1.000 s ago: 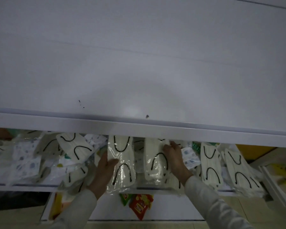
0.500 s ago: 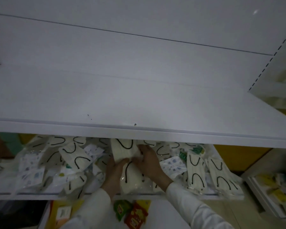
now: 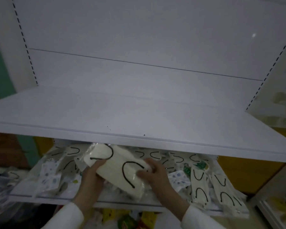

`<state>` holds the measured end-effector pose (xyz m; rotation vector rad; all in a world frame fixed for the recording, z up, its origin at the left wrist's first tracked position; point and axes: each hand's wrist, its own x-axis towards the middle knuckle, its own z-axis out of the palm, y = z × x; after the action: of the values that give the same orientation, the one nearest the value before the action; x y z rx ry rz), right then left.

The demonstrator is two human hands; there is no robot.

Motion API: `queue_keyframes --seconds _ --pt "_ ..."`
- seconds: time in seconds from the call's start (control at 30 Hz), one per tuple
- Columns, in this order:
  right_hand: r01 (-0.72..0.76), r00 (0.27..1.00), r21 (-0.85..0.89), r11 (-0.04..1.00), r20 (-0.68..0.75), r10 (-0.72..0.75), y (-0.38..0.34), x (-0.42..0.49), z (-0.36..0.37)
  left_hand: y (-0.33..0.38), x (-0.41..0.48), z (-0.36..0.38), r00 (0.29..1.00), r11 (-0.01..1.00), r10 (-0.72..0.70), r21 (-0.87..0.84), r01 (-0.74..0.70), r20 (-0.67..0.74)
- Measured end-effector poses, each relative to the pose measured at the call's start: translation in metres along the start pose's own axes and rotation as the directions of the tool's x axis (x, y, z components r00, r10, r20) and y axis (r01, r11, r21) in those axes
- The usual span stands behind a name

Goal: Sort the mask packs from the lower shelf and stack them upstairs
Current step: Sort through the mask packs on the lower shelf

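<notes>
A cream mask pack (image 3: 117, 166) with black ear loops, in clear plastic, lies tilted across the pile on the lower shelf (image 3: 45, 198). My left hand (image 3: 93, 177) grips its left end and my right hand (image 3: 153, 174) grips its right end. Several more mask packs (image 3: 199, 184) with black loops lie loose around it, some cream, some white with blue dots (image 3: 50, 174). The white upper shelf (image 3: 139, 113) above holds nothing in view.
The upper shelf's front lip (image 3: 155, 142) overhangs the back of the lower shelf and hides part of the pile. Perforated uprights (image 3: 271, 66) frame the sides. Colourful snack packets (image 3: 125, 220) sit below. Another shelf unit (image 3: 274, 210) stands at the right.
My hands have gathered the two cream packs together into one bundle, turned it sideways and lifted it slightly off the pile. The view has tilted up, showing more of the upper shelf.
</notes>
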<state>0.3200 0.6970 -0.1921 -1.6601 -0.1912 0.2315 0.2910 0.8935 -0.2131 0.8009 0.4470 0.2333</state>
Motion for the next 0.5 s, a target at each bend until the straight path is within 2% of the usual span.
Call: queue_keyframes --seconds 0.13,0.17,0.23,0.33,0.4,0.5 --pt "0.315 0.943 -0.293 0.903 0.204 -0.263 -0.067 -0.007 -0.038 0.068 -0.020 -0.010 0.952 0.975 0.093 0.169 -0.147 0.292" --pt "0.386 0.920 -0.339 0.858 0.205 -0.333 -0.085 -0.005 -0.046 0.081 -0.022 -0.002 0.925 0.955 0.097 0.226 -0.190 0.366" --pt "0.482 0.875 -0.405 0.777 0.176 -0.452 -0.121 0.004 -0.058 0.103 -0.020 0.027 0.891 0.892 0.182 0.311 -0.327 0.416" --pt "0.536 0.813 -0.477 0.697 0.070 -0.578 -0.153 0.031 -0.073 0.124 -0.003 0.083 0.815 0.699 0.377 0.442 -0.562 0.440" --pt "0.494 0.816 -0.443 0.748 -0.061 -0.575 -0.157 0.053 -0.077 0.123 0.020 0.112 0.792 0.635 0.421 0.480 -0.606 0.443" --pt "0.415 0.859 -0.285 0.864 -0.189 -0.475 -0.140 0.081 -0.076 0.105 0.052 0.132 0.833 0.652 0.430 0.519 -0.553 0.349"
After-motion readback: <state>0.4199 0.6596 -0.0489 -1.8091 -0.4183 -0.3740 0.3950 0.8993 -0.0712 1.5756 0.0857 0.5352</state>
